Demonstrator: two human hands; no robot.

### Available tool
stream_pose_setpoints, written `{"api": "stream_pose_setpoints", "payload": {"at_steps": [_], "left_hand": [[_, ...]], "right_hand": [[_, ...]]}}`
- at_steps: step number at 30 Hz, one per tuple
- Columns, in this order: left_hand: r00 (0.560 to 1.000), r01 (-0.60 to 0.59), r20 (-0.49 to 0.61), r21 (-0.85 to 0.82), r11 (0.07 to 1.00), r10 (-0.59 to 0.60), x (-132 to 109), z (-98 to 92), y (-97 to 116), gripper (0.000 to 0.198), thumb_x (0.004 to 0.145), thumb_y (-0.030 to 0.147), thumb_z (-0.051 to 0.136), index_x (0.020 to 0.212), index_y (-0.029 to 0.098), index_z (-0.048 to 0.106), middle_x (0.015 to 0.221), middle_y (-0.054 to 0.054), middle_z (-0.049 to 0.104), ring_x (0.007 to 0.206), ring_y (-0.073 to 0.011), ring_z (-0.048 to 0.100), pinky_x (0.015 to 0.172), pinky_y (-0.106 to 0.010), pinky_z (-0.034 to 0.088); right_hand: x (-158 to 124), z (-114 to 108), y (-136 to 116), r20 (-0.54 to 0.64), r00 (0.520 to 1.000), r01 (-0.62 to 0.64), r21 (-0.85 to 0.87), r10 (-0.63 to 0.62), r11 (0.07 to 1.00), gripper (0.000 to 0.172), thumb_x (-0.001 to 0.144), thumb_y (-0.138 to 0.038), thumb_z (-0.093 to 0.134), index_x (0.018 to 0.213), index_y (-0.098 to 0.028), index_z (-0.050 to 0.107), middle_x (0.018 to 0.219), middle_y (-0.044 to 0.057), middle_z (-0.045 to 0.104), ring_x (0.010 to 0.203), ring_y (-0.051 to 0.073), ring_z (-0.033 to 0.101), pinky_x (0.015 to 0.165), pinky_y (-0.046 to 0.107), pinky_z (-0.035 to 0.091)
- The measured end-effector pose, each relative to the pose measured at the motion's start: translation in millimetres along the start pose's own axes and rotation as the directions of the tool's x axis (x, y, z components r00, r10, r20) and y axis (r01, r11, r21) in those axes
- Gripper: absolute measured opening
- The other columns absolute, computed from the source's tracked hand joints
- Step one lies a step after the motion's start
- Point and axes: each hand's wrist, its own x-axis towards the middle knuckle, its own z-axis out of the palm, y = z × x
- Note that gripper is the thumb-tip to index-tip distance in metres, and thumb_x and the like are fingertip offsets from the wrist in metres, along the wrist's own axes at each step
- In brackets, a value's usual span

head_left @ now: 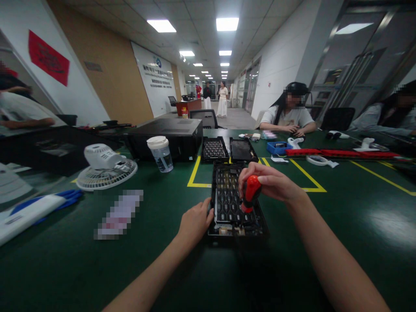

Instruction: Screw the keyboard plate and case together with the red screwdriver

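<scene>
A black rectangular case (264, 229) lies opened in front of me, with rows of dark cells inside and small parts at its near end. My right hand (276, 183) grips a red and black screwdriver (252, 193), tilted, over the near right part of the case. The screwdriver's tip is hard to make out against the dark parts. Along the left edge of the case, my left hand (197, 218) holds on with bent fingers. Just beyond it lie a black cover with a patterned inside (215, 149) and a second, flatter black cover (243, 150).
Yellow tape (199, 186) marks the green table (156, 268). To the left are a clear cup (163, 157), a white fan (107, 173) and a large black box (169, 134). A blue tray (277, 147) and red strips (338, 153) lie at right; a person (289, 112) sits behind.
</scene>
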Motion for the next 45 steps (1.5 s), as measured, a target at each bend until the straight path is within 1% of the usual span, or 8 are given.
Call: {"api": "stream_pose_setpoints", "payload": {"at_steps": [5, 16, 27, 37, 45], "left_hand": [[1.0, -0.012, -0.015, -0.005, 1.0, 0.012, 0, 1.5, -1, 0.04, 0.088, 0.039, 0.031, 0.126, 0.026, 0.038, 0.102, -0.005, 0.063, 0.085, -0.0173, 0.061, 0.07, -0.027, 0.046], [0.999, -0.027, -0.038, -0.004, 1.0, 0.027, 0, 4.6, -2, 0.039, 0.089, 0.039, 0.031, 0.124, 0.026, 0.039, 0.102, -0.005, 0.063, 0.085, -0.0176, 0.061, 0.069, -0.027, 0.046], [0.999, -0.029, -0.041, -0.01, 1.0, 0.029, 1, 5.9, -2, 0.04, 0.088, 0.04, 0.032, 0.125, 0.025, 0.038, 0.101, -0.005, 0.063, 0.083, -0.0167, 0.061, 0.068, -0.026, 0.045], [0.997, -0.045, -0.07, -0.011, 0.999, 0.044, 1, 9.1, -3, 0.039, 0.089, 0.04, 0.03, 0.124, 0.026, 0.039, 0.096, -0.003, 0.064, 0.078, -0.0164, 0.061, 0.064, -0.026, 0.044], [0.998, -0.034, -0.053, -0.011, 0.999, 0.034, 1, 7.9, -3, 0.039, 0.089, 0.04, 0.031, 0.124, 0.026, 0.039, 0.099, -0.004, 0.063, 0.081, -0.0166, 0.061, 0.066, -0.026, 0.044]], "right_hand": [[-1, 1, -4, -0.028, 1.0, 0.005, -0.048, -0.007, 0.999, 0.017, 0.079, -0.028, 0.055, 0.087, -0.013, 0.051, 0.089, 0.008, 0.057, 0.079, 0.019, 0.057, 0.072, 0.037, 0.046], [-5, 3, -9, -0.041, 0.999, -0.012, -0.14, 0.006, 0.99, 0.016, 0.079, -0.027, 0.057, 0.086, -0.014, 0.05, 0.091, 0.008, 0.054, 0.083, 0.018, 0.055, 0.074, 0.036, 0.045], [-7, 5, -17, -0.062, 0.998, -0.032, -0.285, 0.014, 0.958, 0.016, 0.079, -0.027, 0.059, 0.084, -0.015, 0.049, 0.091, 0.006, 0.054, 0.084, 0.017, 0.055, 0.073, 0.032, 0.044], [-9, 6, -22, -0.074, 0.997, -0.056, -0.344, 0.033, 0.937, 0.015, 0.08, -0.027, 0.058, 0.083, -0.016, 0.049, 0.091, 0.005, 0.053, 0.083, 0.015, 0.053, 0.072, 0.03, 0.041], [-9, 7, -25, -0.104, 0.994, -0.074, -0.376, 0.037, 0.923, 0.016, 0.079, -0.027, 0.059, 0.08, -0.015, 0.049, 0.091, 0.005, 0.052, 0.08, 0.013, 0.052, 0.068, 0.026, 0.042]]}}
